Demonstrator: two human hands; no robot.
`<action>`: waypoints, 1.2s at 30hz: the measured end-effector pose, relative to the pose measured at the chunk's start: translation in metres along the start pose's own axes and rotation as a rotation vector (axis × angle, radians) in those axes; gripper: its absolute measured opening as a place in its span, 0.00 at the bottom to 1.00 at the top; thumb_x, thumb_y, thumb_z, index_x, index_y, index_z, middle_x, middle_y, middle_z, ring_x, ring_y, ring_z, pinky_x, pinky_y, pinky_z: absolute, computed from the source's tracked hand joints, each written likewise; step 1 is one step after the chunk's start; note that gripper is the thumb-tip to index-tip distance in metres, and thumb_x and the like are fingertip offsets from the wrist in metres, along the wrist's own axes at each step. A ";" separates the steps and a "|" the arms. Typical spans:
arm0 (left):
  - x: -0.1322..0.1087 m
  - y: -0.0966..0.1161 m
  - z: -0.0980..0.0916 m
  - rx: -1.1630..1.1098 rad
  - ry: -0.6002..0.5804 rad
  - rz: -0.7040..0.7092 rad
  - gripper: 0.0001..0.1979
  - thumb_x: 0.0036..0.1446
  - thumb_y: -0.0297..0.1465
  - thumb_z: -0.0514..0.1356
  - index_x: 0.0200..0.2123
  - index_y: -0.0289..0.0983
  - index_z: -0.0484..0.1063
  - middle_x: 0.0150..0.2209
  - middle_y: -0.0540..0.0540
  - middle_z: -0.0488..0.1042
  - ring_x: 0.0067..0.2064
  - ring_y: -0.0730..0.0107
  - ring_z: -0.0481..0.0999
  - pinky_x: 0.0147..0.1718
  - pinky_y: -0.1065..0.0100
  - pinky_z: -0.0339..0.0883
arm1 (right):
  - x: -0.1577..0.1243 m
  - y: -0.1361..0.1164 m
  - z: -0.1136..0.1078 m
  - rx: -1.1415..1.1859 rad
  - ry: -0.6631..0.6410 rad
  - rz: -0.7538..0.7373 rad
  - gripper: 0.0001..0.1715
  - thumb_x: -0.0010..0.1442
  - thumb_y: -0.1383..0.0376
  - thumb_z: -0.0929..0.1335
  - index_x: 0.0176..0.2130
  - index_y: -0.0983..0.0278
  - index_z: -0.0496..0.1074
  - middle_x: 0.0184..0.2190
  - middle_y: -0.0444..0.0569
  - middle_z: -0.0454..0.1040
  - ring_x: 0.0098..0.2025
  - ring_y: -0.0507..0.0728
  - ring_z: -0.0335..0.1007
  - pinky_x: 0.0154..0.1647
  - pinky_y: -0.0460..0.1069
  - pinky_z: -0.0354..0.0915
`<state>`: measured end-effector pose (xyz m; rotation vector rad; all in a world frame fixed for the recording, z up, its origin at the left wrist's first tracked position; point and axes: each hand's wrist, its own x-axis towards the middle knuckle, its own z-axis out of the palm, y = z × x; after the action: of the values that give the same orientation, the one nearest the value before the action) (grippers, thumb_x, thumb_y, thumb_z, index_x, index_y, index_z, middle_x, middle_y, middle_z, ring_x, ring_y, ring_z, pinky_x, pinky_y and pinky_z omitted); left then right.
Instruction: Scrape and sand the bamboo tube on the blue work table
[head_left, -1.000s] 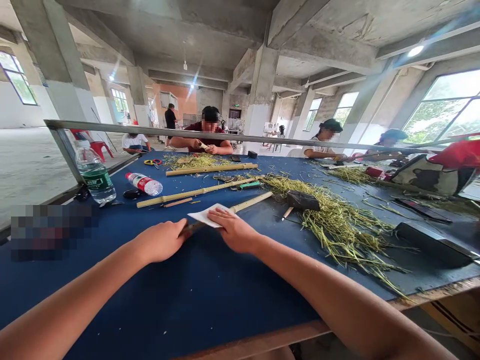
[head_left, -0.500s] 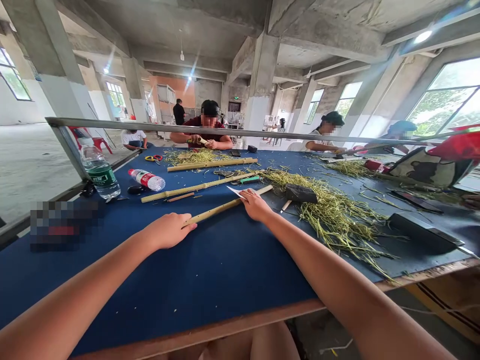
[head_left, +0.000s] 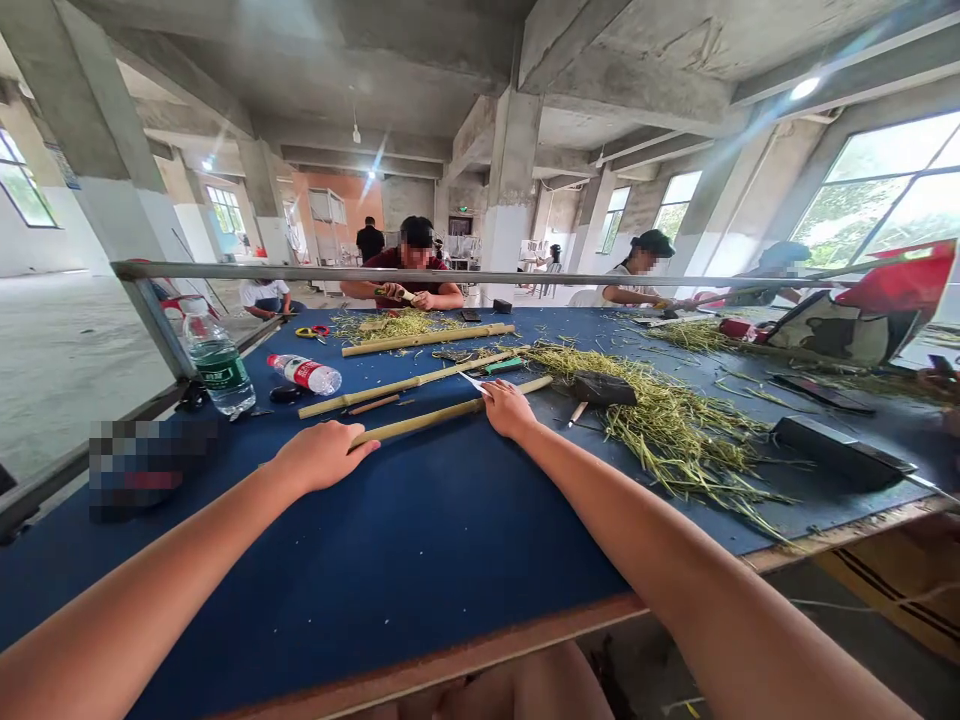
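A pale bamboo stick (head_left: pixel 442 413) lies slantwise on the blue table (head_left: pixel 420 540). My left hand (head_left: pixel 319 457) is closed over its near end. My right hand (head_left: pixel 508 408) rests on the stick farther along, fingers pressed onto a small white sheet of paper (head_left: pixel 474 381) wrapped against the bamboo. Only a corner of the paper shows beyond my fingers.
Two more bamboo sticks (head_left: pixel 409 382) (head_left: pixel 427 339) lie beyond. Green shavings (head_left: pixel 667 420) pile up at right with a black tool (head_left: pixel 604 388). Two water bottles (head_left: pixel 217 362) (head_left: pixel 306 373) stand and lie at left under a metal rail (head_left: pixel 450 275). Other people work across the table.
My right hand slid with the paper away along the stick, from near my left hand toward the far end. My left hand kept its hold on the near end.
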<state>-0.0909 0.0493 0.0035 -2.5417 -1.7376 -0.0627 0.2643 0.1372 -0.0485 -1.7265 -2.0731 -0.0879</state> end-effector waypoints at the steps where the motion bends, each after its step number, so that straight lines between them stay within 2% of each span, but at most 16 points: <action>1: -0.001 -0.002 0.001 0.004 0.006 0.001 0.29 0.67 0.54 0.43 0.34 0.40 0.74 0.31 0.39 0.80 0.34 0.53 0.80 0.30 0.63 0.63 | 0.001 0.000 0.000 -0.002 0.002 0.005 0.27 0.73 0.65 0.57 0.65 0.66 0.68 0.65 0.53 0.69 0.72 0.61 0.54 0.73 0.55 0.48; 4: -0.002 -0.003 0.004 0.034 0.037 0.012 0.29 0.67 0.54 0.44 0.35 0.41 0.74 0.31 0.40 0.80 0.36 0.52 0.81 0.31 0.63 0.64 | 0.000 -0.003 -0.004 -0.013 -0.009 0.039 0.27 0.73 0.65 0.57 0.65 0.68 0.69 0.65 0.54 0.69 0.71 0.62 0.55 0.73 0.56 0.48; 6: -0.002 -0.001 0.004 0.034 0.028 0.002 0.29 0.67 0.55 0.43 0.36 0.41 0.74 0.32 0.39 0.80 0.36 0.51 0.81 0.31 0.63 0.64 | -0.005 -0.016 -0.004 -0.001 -0.024 0.022 0.27 0.73 0.66 0.57 0.64 0.68 0.69 0.65 0.55 0.69 0.71 0.62 0.55 0.72 0.56 0.49; 8: -0.001 0.001 0.004 0.020 -0.004 -0.012 0.30 0.67 0.55 0.42 0.37 0.41 0.75 0.35 0.38 0.81 0.37 0.51 0.81 0.32 0.63 0.65 | -0.014 -0.043 0.000 0.041 -0.039 -0.081 0.27 0.72 0.67 0.58 0.65 0.68 0.69 0.66 0.55 0.68 0.71 0.61 0.55 0.73 0.57 0.47; 12: 0.001 0.000 0.004 -0.026 -0.057 -0.068 0.32 0.65 0.56 0.42 0.38 0.40 0.77 0.39 0.36 0.82 0.40 0.48 0.82 0.33 0.60 0.67 | -0.033 -0.116 0.015 0.170 -0.075 -0.388 0.28 0.70 0.67 0.60 0.67 0.66 0.67 0.67 0.53 0.67 0.72 0.58 0.55 0.75 0.56 0.44; 14: 0.002 -0.001 0.004 -0.053 -0.070 -0.085 0.33 0.64 0.58 0.43 0.38 0.40 0.77 0.41 0.35 0.83 0.42 0.47 0.82 0.34 0.60 0.67 | -0.037 -0.138 0.020 0.208 -0.076 -0.494 0.29 0.70 0.66 0.60 0.68 0.65 0.65 0.68 0.53 0.65 0.72 0.58 0.54 0.75 0.57 0.46; 16: 0.002 -0.001 0.003 -0.069 -0.077 -0.087 0.33 0.63 0.58 0.44 0.38 0.40 0.78 0.41 0.36 0.83 0.43 0.48 0.82 0.35 0.60 0.67 | -0.033 -0.137 0.019 0.215 -0.073 -0.542 0.29 0.70 0.67 0.60 0.67 0.64 0.66 0.68 0.52 0.66 0.72 0.58 0.54 0.74 0.57 0.47; 18: 0.002 0.000 0.002 -0.065 -0.075 -0.085 0.34 0.63 0.59 0.42 0.37 0.40 0.77 0.41 0.36 0.82 0.43 0.48 0.82 0.35 0.60 0.67 | -0.024 -0.114 0.012 0.177 -0.092 -0.478 0.27 0.71 0.68 0.59 0.66 0.63 0.68 0.66 0.52 0.68 0.72 0.58 0.55 0.74 0.57 0.48; 22: -0.001 0.004 -0.002 -0.067 -0.065 -0.082 0.36 0.63 0.60 0.40 0.32 0.40 0.75 0.39 0.34 0.82 0.41 0.47 0.81 0.34 0.59 0.66 | -0.005 -0.046 -0.010 0.067 -0.142 -0.114 0.25 0.74 0.66 0.57 0.61 0.63 0.73 0.64 0.54 0.71 0.73 0.61 0.53 0.72 0.58 0.52; 24: -0.002 0.006 -0.004 -0.080 -0.069 -0.088 0.35 0.63 0.60 0.40 0.30 0.40 0.74 0.38 0.35 0.82 0.40 0.47 0.80 0.34 0.58 0.66 | -0.001 -0.029 -0.017 0.045 -0.127 0.006 0.26 0.74 0.66 0.55 0.60 0.64 0.74 0.64 0.55 0.71 0.73 0.62 0.51 0.72 0.58 0.52; 25: -0.003 0.007 -0.005 -0.084 -0.071 -0.089 0.35 0.63 0.60 0.40 0.30 0.40 0.74 0.38 0.35 0.82 0.40 0.47 0.80 0.34 0.58 0.66 | -0.001 -0.028 -0.018 0.041 -0.120 0.027 0.26 0.74 0.66 0.55 0.60 0.66 0.74 0.65 0.55 0.70 0.73 0.63 0.51 0.72 0.57 0.51; 27: -0.002 0.007 -0.004 -0.084 -0.076 -0.083 0.35 0.63 0.60 0.40 0.31 0.40 0.74 0.37 0.36 0.82 0.40 0.47 0.80 0.35 0.59 0.66 | -0.006 -0.041 -0.014 0.048 -0.120 -0.029 0.26 0.74 0.64 0.57 0.62 0.67 0.72 0.66 0.56 0.68 0.73 0.63 0.52 0.73 0.56 0.49; 32: 0.001 0.002 -0.001 -0.071 -0.108 -0.080 0.36 0.63 0.60 0.39 0.36 0.40 0.76 0.40 0.36 0.82 0.41 0.48 0.81 0.36 0.59 0.66 | -0.022 -0.103 0.009 0.152 -0.103 -0.417 0.26 0.72 0.64 0.59 0.65 0.64 0.69 0.66 0.51 0.69 0.71 0.59 0.56 0.73 0.54 0.49; 34: 0.001 0.001 -0.001 -0.076 -0.116 -0.084 0.36 0.62 0.60 0.39 0.38 0.41 0.76 0.40 0.36 0.82 0.42 0.48 0.80 0.35 0.59 0.65 | -0.023 -0.107 0.013 0.160 -0.086 -0.450 0.26 0.73 0.64 0.59 0.65 0.63 0.69 0.65 0.50 0.69 0.71 0.58 0.57 0.73 0.55 0.49; 36: 0.000 0.002 -0.003 -0.073 -0.116 -0.094 0.36 0.63 0.60 0.38 0.37 0.41 0.76 0.41 0.36 0.82 0.42 0.48 0.80 0.35 0.60 0.65 | -0.018 -0.094 0.012 0.145 -0.085 -0.393 0.25 0.74 0.63 0.58 0.64 0.63 0.69 0.65 0.51 0.69 0.72 0.59 0.56 0.73 0.56 0.49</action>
<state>-0.0885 0.0485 0.0063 -2.5611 -1.9309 0.0182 0.1743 0.1043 -0.0443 -1.2416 -2.3923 0.0179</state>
